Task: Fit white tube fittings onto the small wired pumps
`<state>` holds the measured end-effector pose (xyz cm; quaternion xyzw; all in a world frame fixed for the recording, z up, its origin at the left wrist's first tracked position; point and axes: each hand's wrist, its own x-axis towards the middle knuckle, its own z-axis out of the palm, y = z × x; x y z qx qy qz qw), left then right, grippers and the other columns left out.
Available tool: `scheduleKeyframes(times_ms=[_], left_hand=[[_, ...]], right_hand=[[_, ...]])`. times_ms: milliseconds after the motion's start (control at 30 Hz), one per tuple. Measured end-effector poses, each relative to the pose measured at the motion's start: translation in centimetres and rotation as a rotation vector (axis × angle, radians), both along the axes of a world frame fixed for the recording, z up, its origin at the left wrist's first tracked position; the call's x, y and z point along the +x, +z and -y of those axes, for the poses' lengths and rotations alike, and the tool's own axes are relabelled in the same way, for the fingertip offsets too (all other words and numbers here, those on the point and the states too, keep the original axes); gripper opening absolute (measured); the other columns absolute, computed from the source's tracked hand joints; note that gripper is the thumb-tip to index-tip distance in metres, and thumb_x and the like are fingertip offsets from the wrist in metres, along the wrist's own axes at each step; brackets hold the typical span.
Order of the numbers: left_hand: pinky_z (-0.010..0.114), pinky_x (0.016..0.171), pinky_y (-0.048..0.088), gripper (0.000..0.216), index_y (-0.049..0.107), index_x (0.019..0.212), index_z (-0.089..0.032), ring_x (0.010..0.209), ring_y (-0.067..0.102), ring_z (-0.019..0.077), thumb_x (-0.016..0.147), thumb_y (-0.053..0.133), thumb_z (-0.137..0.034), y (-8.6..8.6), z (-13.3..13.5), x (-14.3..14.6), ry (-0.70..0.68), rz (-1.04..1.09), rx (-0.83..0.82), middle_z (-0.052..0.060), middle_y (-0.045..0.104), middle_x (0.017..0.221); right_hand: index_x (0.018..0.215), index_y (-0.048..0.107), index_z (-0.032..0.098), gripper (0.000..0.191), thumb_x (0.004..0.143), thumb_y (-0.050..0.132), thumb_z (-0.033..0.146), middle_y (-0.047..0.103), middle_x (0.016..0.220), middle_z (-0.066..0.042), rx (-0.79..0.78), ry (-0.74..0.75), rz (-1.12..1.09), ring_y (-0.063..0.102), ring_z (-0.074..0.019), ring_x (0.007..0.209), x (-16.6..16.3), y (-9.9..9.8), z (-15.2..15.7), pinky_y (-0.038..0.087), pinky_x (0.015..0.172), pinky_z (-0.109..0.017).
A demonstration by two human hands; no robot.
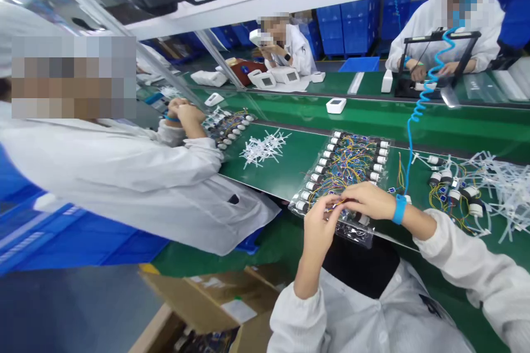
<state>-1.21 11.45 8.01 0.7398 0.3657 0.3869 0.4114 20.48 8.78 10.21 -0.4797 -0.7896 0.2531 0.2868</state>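
My left hand (322, 222) and my right hand (370, 201) meet over the near end of a clear plastic tray (296, 208). Their fingertips pinch close together, and a small bit of thin coloured wires shows between them, mostly hidden by the fingers. A blue band (399, 209) with a coiled blue cord (423, 96) circles my right wrist. Rows of white-and-black cylindrical parts (322, 169) line both sides of the tray, with yellow, red and blue wires (351, 157) tangled between them.
To the right lie loose wired cylinders (454, 196) and a heap of white cable ties (507, 190). Another tie pile (265, 148) lies to the left, near a co-worker's sleeve (182, 160). A white device (335, 105) sits beyond the tray. An open cardboard box (223, 300) stands below.
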Motion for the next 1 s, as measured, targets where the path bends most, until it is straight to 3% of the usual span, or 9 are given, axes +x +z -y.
scheduleKeyframes(times_ms=[233, 400, 533, 600, 700, 867, 1000], left_hand=[[0.034, 0.078, 0.066, 0.017, 0.084, 0.104, -0.021, 0.079, 0.078, 0.0218, 0.099, 0.079, -0.037, -1.2, 0.1, -1.0, 0.114, 0.14, -0.143, 0.005, 0.082, 0.093], [0.032, 0.077, 0.062, 0.013, 0.087, 0.092, -0.024, 0.085, 0.075, 0.0213, 0.095, 0.084, -0.036, 0.8, -1.1, -0.3, 0.062, 0.108, -0.035, 0.005, 0.079, 0.094], [0.031, 0.072, 0.061, 0.017, 0.086, 0.105, -0.023, 0.076, 0.074, 0.0194, 0.092, 0.088, -0.035, 2.0, -1.9, 0.7, -0.011, 0.124, -0.136, 0.003, 0.079, 0.088], [0.03, 0.071, 0.062, 0.025, 0.084, 0.111, -0.022, 0.071, 0.074, 0.0185, 0.091, 0.089, -0.037, 1.8, -1.8, 1.1, -0.015, 0.132, -0.203, 0.002, 0.079, 0.084], [0.028, 0.071, 0.061, 0.027, 0.084, 0.102, -0.02, 0.073, 0.074, 0.0179, 0.09, 0.091, -0.043, 0.7, -1.3, 1.5, 0.048, 0.145, -0.209, 0.002, 0.079, 0.083], [0.027, 0.075, 0.062, 0.04, 0.082, 0.101, -0.02, 0.077, 0.075, 0.0171, 0.082, 0.098, -0.052, -0.2, -0.5, 2.3, 0.144, 0.304, -0.299, 0.003, 0.08, 0.088], [0.025, 0.072, 0.062, 0.044, 0.081, 0.102, -0.02, 0.073, 0.075, 0.0159, 0.078, 0.101, -0.051, 0.1, -0.5, 3.0, 0.153, 0.358, -0.387, 0.002, 0.079, 0.086]], right_hand=[[0.097, 0.08, 0.024, 0.019, 0.107, 0.064, 0.029, 0.077, 0.084, 0.0, -0.009, 0.127, -0.123, 0.068, -0.0189, 0.074, 1.0, 1.8, -1.7, 0.047, 0.073, -0.029], [0.099, 0.076, 0.022, 0.011, 0.103, 0.071, 0.032, 0.071, 0.075, 0.004, -0.039, 0.127, -0.246, 0.06, -0.0158, 0.064, 0.7, 1.8, -1.6, 0.044, 0.066, -0.027], [0.092, 0.078, 0.023, 0.018, 0.105, 0.072, 0.034, 0.073, 0.08, 0.001, 0.032, 0.135, -0.222, 0.064, -0.0177, 0.072, 1.8, 2.2, -1.6, 0.045, 0.071, -0.028], [0.092, 0.08, 0.024, 0.021, 0.107, 0.068, 0.03, 0.077, 0.085, 0.0, 0.048, 0.165, -0.22, 0.068, -0.019, 0.078, 2.9, 2.6, -1.5, 0.047, 0.076, -0.029], [0.095, 0.083, 0.024, 0.024, 0.11, 0.064, 0.027, 0.08, 0.091, -0.001, 0.079, 0.215, -0.186, 0.071, -0.0199, 0.085, 4.3, 3.1, -1.2, 0.05, 0.082, -0.03], [0.109, 0.081, 0.018, 0.017, 0.111, 0.066, 0.025, 0.08, 0.095, -0.005, 0.129, 0.195, -0.151, 0.071, -0.021, 0.088, 4.3, 3.2, -0.8, 0.052, 0.083, -0.032], [0.099, 0.079, 0.018, 0.027, 0.115, 0.061, 0.03, 0.077, 0.094, -0.006, 0.188, 0.18, -0.177, 0.071, -0.0201, 0.088, 3.7, 3.0, -0.7, 0.053, 0.081, -0.031]])
